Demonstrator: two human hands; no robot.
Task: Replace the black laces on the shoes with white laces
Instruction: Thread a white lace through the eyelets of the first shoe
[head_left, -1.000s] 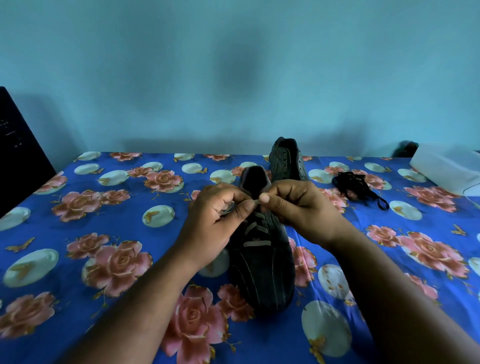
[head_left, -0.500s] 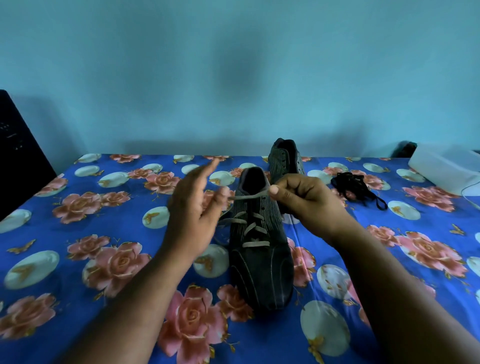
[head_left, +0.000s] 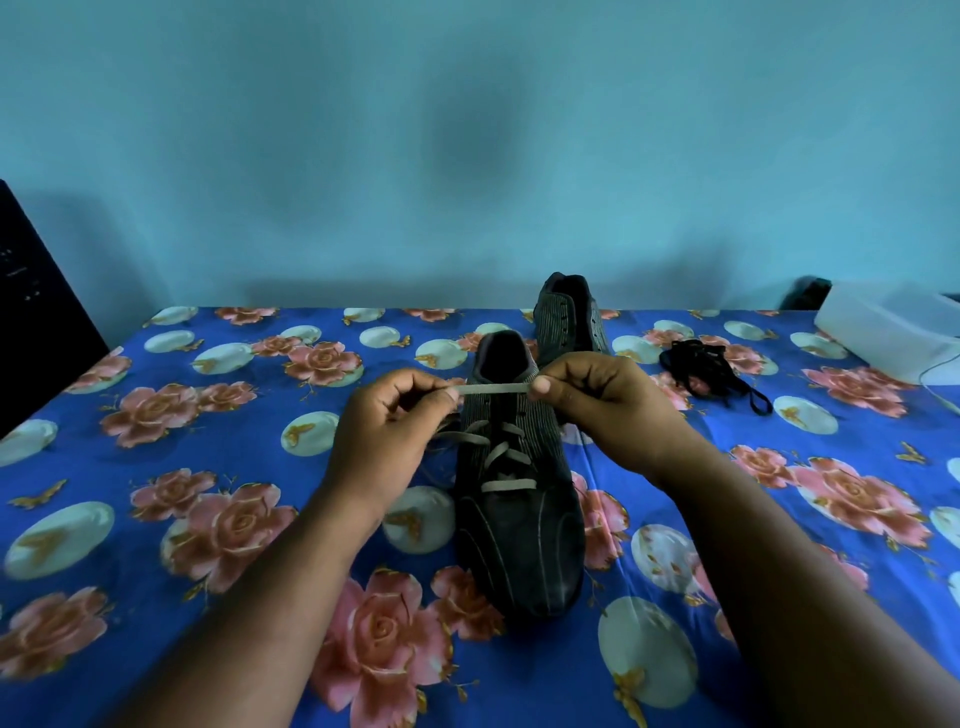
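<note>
Head view: white lace (head_left: 494, 387) pinched taut between left hand (head_left: 387, 434) and right hand (head_left: 605, 402), stretched crosswise above near shoe (head_left: 511, 499), toe toward wrists, equally near both hands.

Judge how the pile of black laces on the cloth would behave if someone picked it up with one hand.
The black laces lie in a loose tangled heap with a loop trailing off, so they would probably hang limp and partly unravel. They look thin and likely light. Being cord on a floral cloth, they seem unlikely to roll or slide.
</note>
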